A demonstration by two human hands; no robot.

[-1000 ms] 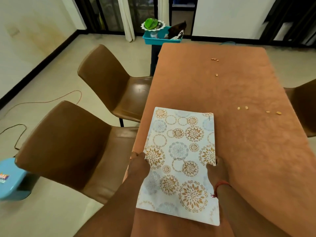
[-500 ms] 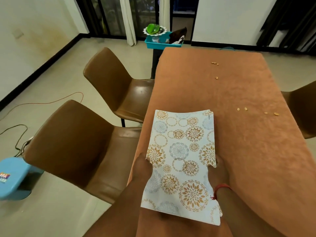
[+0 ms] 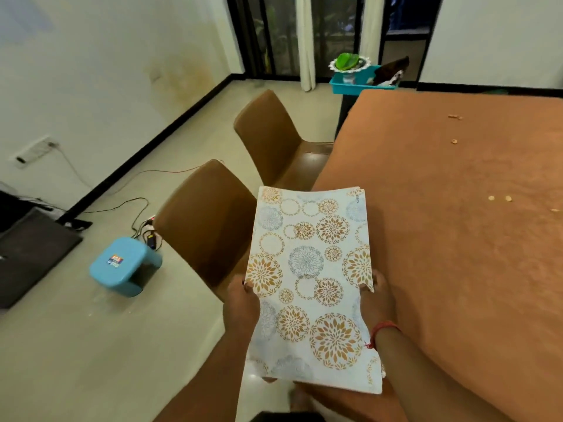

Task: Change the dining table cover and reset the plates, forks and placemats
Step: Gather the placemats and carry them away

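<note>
Currently we hold a stack of placemats (image 3: 310, 278) in both hands, lifted off the desk (image 3: 457, 239) and hanging over its near left corner. The top mat is white with orange and grey-blue floral circles; a few layered edges show at the far right corner, so more than one mat is in the stack. The stack bows, with both long sides pinched inward at the grips.

Our left hand (image 3: 242, 303) grips the left long edge, thumb on top and fingers curled beneath, clamped on the mats. Our right hand (image 3: 376, 295) grips the right long edge the same way; the thumb tip shows at the notch in the edge, the remaining fingers are hidden below. A red thread bracelet (image 3: 382, 328) sits on the right wrist.

An orange-brown table cover (image 3: 441, 300) drapes the desk. Small crumbs (image 3: 499, 198) lie scattered on the cover toward the right, well apart from the mats.

Two brown chairs stand along the desk's left side: the near chair (image 3: 204, 226) just beside the mats, the far chair (image 3: 268, 135) beyond it. A blue plastic stool (image 3: 125, 264) stands on the floor left of the near chair, with cables (image 3: 128, 208) running behind it. A teal tray (image 3: 359, 83) with a green-filled dish sits beyond the desk's far end.
</note>
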